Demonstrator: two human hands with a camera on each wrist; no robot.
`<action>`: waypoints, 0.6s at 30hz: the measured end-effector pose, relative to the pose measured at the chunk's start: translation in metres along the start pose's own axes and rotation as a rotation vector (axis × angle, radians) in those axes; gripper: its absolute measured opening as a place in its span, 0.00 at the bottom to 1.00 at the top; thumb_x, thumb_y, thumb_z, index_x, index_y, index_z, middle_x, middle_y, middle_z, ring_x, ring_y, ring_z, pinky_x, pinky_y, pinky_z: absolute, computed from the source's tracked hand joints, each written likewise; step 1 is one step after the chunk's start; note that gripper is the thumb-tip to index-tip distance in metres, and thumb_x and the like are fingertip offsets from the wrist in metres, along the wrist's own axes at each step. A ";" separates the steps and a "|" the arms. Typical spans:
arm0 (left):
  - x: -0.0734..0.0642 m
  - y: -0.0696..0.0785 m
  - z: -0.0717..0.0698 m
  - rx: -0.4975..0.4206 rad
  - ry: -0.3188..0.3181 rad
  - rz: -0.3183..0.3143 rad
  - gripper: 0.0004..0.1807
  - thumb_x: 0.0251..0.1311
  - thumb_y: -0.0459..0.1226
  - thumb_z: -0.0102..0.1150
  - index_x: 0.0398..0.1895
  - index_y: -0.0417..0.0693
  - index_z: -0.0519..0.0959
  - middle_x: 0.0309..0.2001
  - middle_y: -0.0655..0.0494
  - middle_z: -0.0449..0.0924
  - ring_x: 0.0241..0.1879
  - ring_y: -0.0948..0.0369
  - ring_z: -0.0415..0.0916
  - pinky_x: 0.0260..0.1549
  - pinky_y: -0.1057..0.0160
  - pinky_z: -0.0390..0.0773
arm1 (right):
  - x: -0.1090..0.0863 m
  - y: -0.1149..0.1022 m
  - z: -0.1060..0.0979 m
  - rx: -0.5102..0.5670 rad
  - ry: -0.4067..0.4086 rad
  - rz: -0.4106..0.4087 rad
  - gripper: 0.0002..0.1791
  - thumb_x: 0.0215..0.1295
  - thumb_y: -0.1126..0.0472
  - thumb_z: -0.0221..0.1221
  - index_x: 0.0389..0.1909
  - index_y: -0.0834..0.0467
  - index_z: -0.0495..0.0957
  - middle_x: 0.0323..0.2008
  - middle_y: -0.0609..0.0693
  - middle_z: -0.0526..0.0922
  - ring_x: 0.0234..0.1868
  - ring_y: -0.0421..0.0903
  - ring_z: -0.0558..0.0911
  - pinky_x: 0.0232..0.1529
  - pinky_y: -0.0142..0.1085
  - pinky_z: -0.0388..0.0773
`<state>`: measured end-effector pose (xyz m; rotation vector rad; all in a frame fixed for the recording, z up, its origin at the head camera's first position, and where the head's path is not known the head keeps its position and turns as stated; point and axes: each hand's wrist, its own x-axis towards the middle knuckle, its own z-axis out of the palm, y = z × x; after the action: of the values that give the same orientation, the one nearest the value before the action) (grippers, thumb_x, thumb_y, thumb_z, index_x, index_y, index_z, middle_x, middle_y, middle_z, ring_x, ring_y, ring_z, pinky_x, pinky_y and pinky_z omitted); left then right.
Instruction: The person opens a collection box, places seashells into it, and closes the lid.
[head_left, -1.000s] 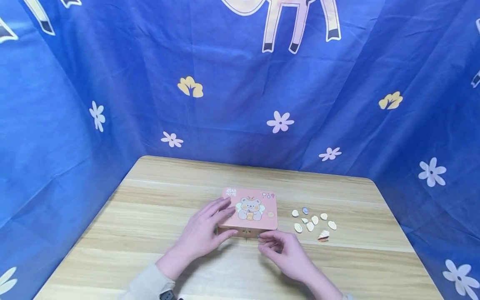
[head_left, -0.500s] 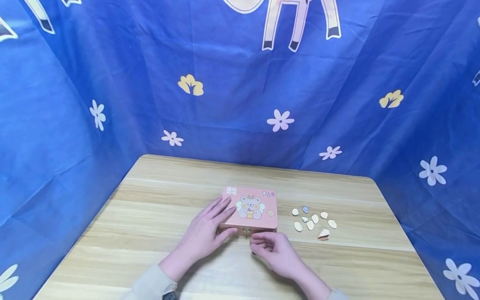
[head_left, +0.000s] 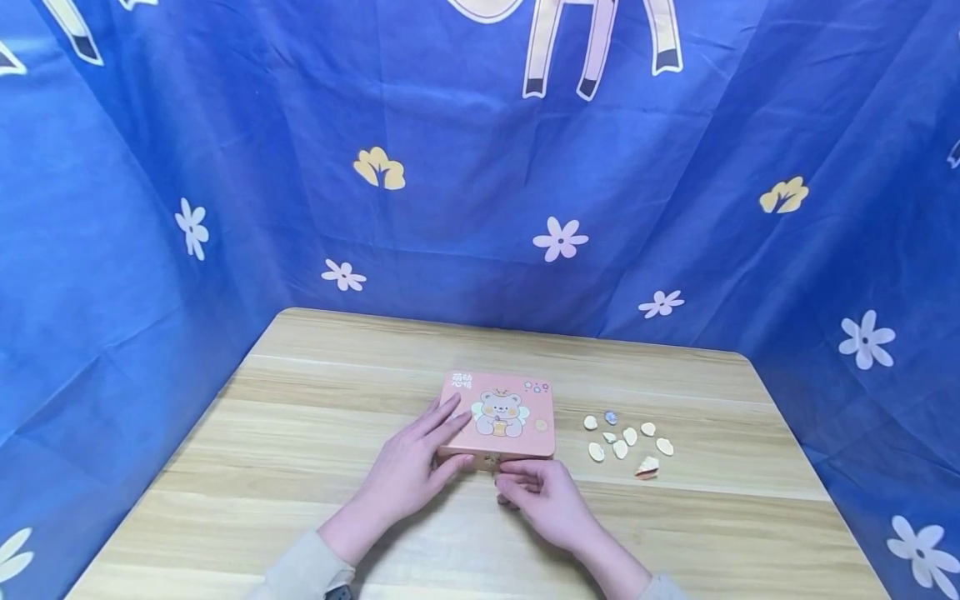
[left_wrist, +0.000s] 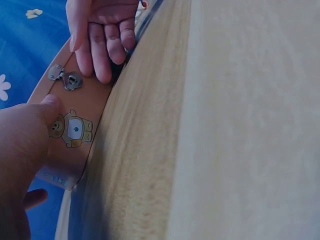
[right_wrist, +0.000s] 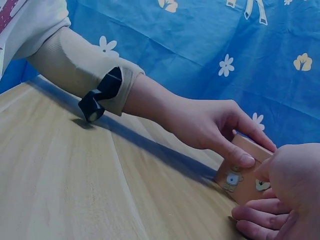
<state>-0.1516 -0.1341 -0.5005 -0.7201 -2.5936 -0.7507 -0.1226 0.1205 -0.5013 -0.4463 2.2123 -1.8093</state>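
Observation:
A pink hinged tin box (head_left: 517, 392) with a bear picture on its lid sits mid-table, lid down. My left hand (head_left: 401, 471) holds its left side, fingers lying over the lid and thumb against the front wall. A metal clasp (left_wrist: 72, 80) is on that wall, beside a small printed bear (left_wrist: 75, 129). My right hand (head_left: 547, 502) is at the front, just right of the clasp, its fingers loosely bent with nothing seen in them. In the left wrist view its fingertips (left_wrist: 103, 74) lie along the front wall; whether they touch it I cannot tell.
Several small pale shells (head_left: 629, 436) lie to the right of the box, with a bluish one (head_left: 611, 417) behind and a larger brown-and-white shell (head_left: 647, 468) in front. Blue patterned cloth (head_left: 465, 208) surrounds the wooden table (head_left: 337, 350) at the back and sides.
My right hand has moved left along the box's front from its right corner toward the clasp. My left hand stays on the box; the shells have not moved.

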 end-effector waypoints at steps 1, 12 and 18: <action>0.000 0.000 0.000 -0.012 -0.004 -0.008 0.36 0.66 0.54 0.72 0.75 0.58 0.76 0.81 0.57 0.63 0.74 0.44 0.65 0.64 0.37 0.74 | 0.001 0.000 0.002 0.013 0.007 0.009 0.20 0.75 0.63 0.64 0.58 0.76 0.79 0.46 0.65 0.89 0.41 0.57 0.90 0.45 0.38 0.87; -0.001 -0.002 0.003 -0.152 -0.004 -0.047 0.36 0.66 0.50 0.74 0.76 0.57 0.75 0.82 0.58 0.59 0.75 0.49 0.64 0.69 0.46 0.68 | -0.001 -0.005 0.017 0.258 0.100 0.123 0.19 0.73 0.68 0.64 0.57 0.78 0.77 0.45 0.69 0.88 0.41 0.55 0.90 0.46 0.42 0.88; -0.001 -0.002 0.004 -0.163 0.008 -0.042 0.35 0.65 0.48 0.75 0.75 0.57 0.76 0.82 0.57 0.60 0.75 0.50 0.64 0.69 0.48 0.68 | -0.001 -0.003 0.022 0.350 0.147 0.177 0.15 0.71 0.68 0.66 0.52 0.75 0.79 0.42 0.68 0.88 0.37 0.50 0.90 0.44 0.41 0.88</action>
<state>-0.1522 -0.1336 -0.5052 -0.7089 -2.5692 -0.9843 -0.1130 0.1006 -0.5024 -0.0463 1.8911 -2.1269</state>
